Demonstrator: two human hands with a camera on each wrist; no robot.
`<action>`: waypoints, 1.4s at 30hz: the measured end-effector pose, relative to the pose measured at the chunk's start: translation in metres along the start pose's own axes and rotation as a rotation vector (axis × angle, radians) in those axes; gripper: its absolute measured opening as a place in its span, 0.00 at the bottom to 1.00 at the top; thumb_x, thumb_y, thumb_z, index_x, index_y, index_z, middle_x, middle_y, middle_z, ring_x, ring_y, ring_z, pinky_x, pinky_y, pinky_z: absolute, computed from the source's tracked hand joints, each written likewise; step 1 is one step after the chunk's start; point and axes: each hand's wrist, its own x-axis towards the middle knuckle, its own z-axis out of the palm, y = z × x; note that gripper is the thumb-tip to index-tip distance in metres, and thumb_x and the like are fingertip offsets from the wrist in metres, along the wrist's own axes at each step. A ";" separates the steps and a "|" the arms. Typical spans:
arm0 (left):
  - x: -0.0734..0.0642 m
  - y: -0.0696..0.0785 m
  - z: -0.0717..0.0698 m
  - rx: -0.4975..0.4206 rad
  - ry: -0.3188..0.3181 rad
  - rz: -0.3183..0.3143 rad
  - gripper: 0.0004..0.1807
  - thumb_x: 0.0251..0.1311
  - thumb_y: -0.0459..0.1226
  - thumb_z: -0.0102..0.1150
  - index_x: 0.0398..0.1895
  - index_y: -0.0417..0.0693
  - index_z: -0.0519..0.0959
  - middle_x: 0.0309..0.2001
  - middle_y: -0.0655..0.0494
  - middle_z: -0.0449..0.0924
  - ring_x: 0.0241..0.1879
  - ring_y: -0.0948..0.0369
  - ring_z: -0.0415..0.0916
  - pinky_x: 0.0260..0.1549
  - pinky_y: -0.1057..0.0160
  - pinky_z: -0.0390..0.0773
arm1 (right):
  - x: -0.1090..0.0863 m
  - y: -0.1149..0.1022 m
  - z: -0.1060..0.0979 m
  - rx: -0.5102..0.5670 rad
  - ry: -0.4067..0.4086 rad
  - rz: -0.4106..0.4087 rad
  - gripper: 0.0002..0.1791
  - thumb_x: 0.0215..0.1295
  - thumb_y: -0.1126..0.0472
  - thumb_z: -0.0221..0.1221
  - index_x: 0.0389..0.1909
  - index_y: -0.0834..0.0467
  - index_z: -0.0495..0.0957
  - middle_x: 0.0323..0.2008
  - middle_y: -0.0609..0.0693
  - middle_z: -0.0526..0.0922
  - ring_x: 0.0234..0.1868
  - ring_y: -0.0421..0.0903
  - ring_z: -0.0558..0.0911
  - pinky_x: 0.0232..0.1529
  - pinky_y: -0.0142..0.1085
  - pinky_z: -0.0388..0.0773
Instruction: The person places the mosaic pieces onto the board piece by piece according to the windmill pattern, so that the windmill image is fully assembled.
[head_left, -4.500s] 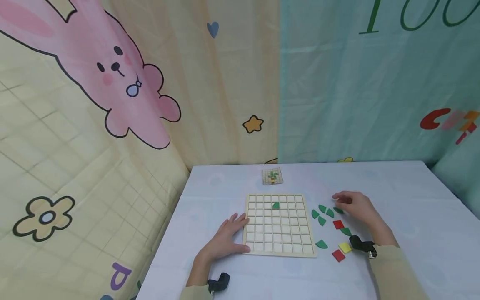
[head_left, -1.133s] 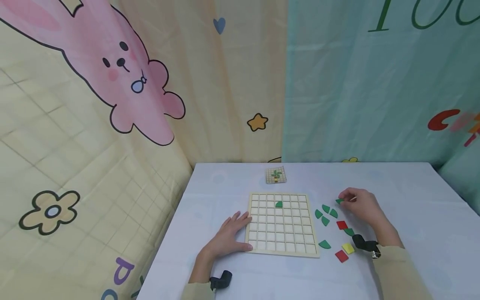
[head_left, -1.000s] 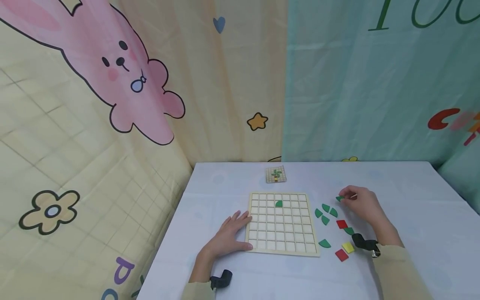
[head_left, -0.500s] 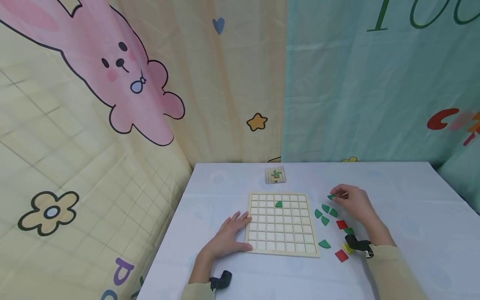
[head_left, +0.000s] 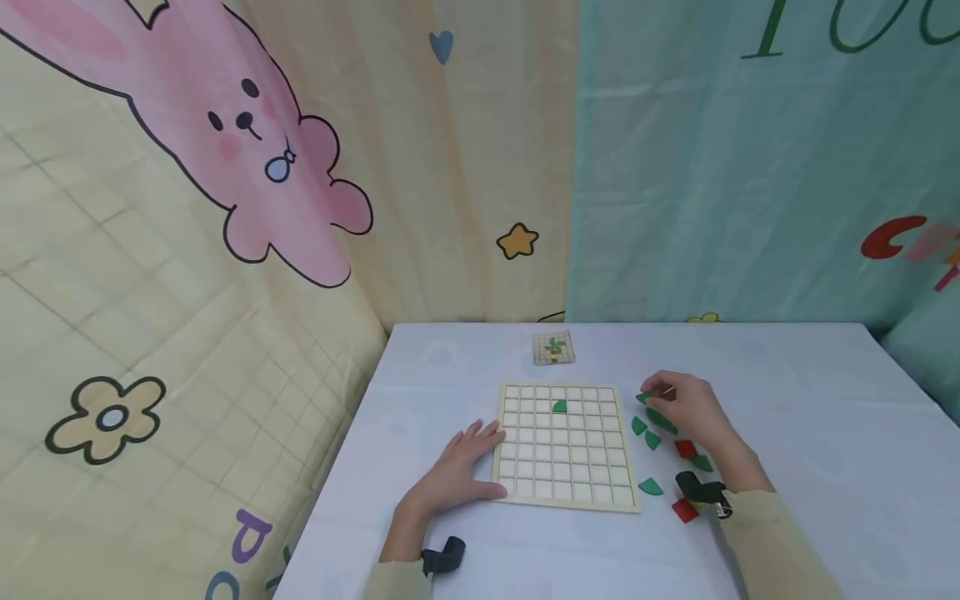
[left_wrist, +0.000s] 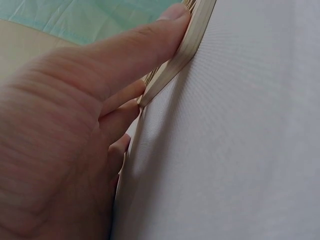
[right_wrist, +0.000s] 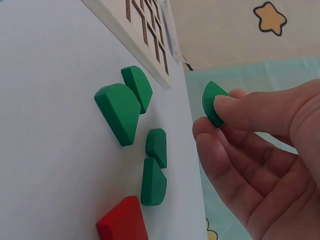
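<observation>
My right hand (head_left: pixel 693 412) pinches a green quarter-circle tile (right_wrist: pixel 212 104) between thumb and fingers, raised above the table to the right of the board. My left hand (head_left: pixel 453 473) lies with spread fingers along the left edge of the pale gridded board (head_left: pixel 570 505). In the left wrist view its thumb (left_wrist: pixel 142 47) rests on the board's edge, fingertips right at the side. A single green quarter-circle piece (head_left: pixel 559 407) sits in a cell of the second row. Under and beside my right hand lie several loose green tiles (right_wrist: pixel 119 112).
Behind the board is a small pattern card (head_left: pixel 554 347) showing a green, red and yellow design. Red tiles (head_left: pixel 686 510) and a green tile (head_left: pixel 650 486) lie right of the board. A yellow tile is mostly hidden under the right wrist's camera (head_left: pixel 701 492). Curtains stand behind the white table (head_left: pixel 435 350).
My right hand has taken up a green quarter-circle tile from the table, then carried it leftward, closer to the board. The left hand keeps its place on the board's edge.
</observation>
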 end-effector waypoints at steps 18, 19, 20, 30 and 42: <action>-0.004 0.001 -0.004 -0.024 -0.006 0.011 0.52 0.50 0.62 0.71 0.77 0.57 0.63 0.78 0.62 0.53 0.79 0.53 0.38 0.76 0.45 0.39 | -0.004 -0.033 0.020 0.015 -0.018 -0.024 0.07 0.64 0.67 0.65 0.40 0.55 0.83 0.37 0.50 0.84 0.37 0.49 0.81 0.34 0.39 0.81; -0.004 0.002 -0.005 -0.027 -0.007 0.014 0.52 0.50 0.61 0.71 0.77 0.57 0.63 0.78 0.62 0.53 0.79 0.53 0.38 0.76 0.45 0.38 | -0.005 -0.036 0.021 0.018 -0.021 -0.030 0.07 0.64 0.68 0.65 0.40 0.55 0.83 0.37 0.50 0.84 0.37 0.48 0.81 0.33 0.38 0.81; -0.004 0.002 -0.006 -0.032 -0.007 0.014 0.52 0.50 0.61 0.72 0.77 0.57 0.63 0.78 0.62 0.53 0.79 0.54 0.38 0.76 0.45 0.38 | -0.005 -0.039 0.023 0.023 -0.022 -0.036 0.06 0.64 0.68 0.65 0.40 0.54 0.83 0.37 0.50 0.84 0.36 0.48 0.81 0.33 0.39 0.81; -0.008 -0.001 -0.004 -0.020 -0.031 -0.023 0.52 0.50 0.61 0.72 0.78 0.59 0.62 0.78 0.66 0.52 0.79 0.58 0.36 0.76 0.48 0.38 | -0.003 -0.056 0.046 0.055 -0.070 -0.052 0.06 0.64 0.67 0.66 0.38 0.53 0.84 0.34 0.46 0.83 0.35 0.45 0.81 0.34 0.39 0.81; -0.005 0.000 -0.004 -0.028 -0.018 -0.006 0.53 0.48 0.63 0.71 0.77 0.58 0.63 0.78 0.64 0.52 0.79 0.56 0.37 0.76 0.46 0.39 | 0.003 -0.058 0.049 0.071 -0.096 -0.100 0.07 0.65 0.67 0.66 0.39 0.53 0.84 0.35 0.46 0.83 0.36 0.46 0.81 0.37 0.41 0.81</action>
